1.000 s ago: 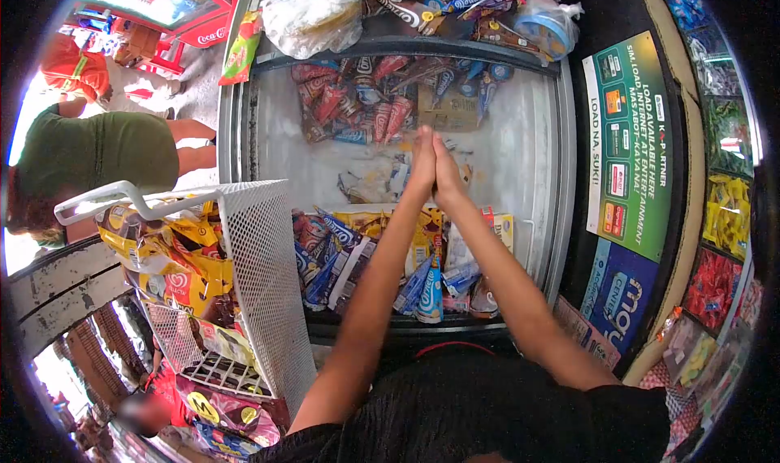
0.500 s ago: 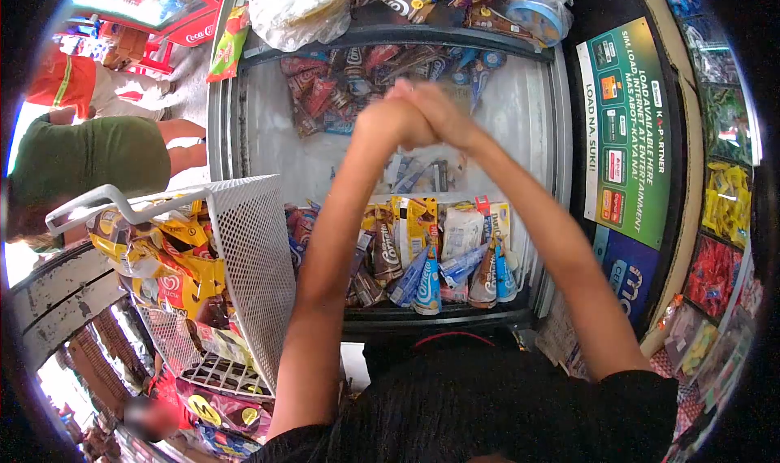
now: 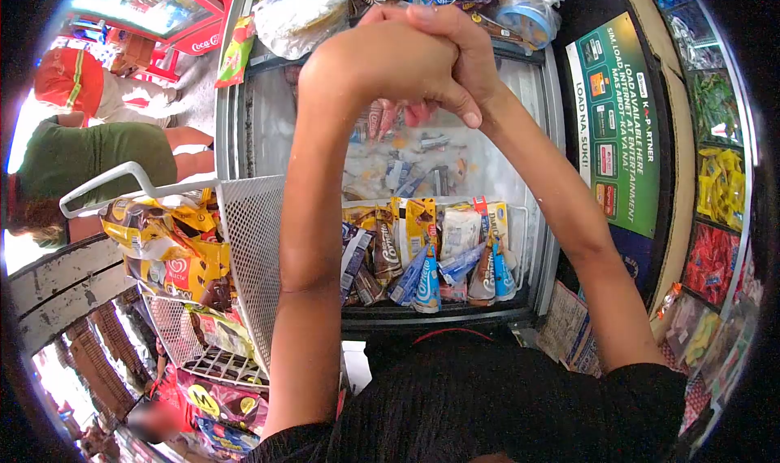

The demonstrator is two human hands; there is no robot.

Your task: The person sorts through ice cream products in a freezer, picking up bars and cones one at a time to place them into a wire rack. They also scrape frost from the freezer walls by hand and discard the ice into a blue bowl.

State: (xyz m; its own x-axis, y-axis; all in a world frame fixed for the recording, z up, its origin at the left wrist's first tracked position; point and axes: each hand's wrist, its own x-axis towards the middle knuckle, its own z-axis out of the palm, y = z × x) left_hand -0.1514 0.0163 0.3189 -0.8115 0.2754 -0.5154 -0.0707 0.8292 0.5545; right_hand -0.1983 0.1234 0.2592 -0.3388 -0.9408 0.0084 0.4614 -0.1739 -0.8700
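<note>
Clasped together above the chest freezer are my left hand and my right hand. Their fingers wrap round each other, and some fingertips show below the left palm. No other object is visible in them. Beneath, the freezer holds frosty ice cream packs. Near its front edge stands a wire basket with blue cones, brown cones and yellow packs.
A white mesh basket with yellow packs hangs at the left. Bagged items lie at the freezer's far end. A green sign and shelves of packets are at right. Two people, one in green, are at left.
Both clasped hands have moved up in the view and appear larger, now covering the far part of the freezer. The camera view has shifted slightly.
</note>
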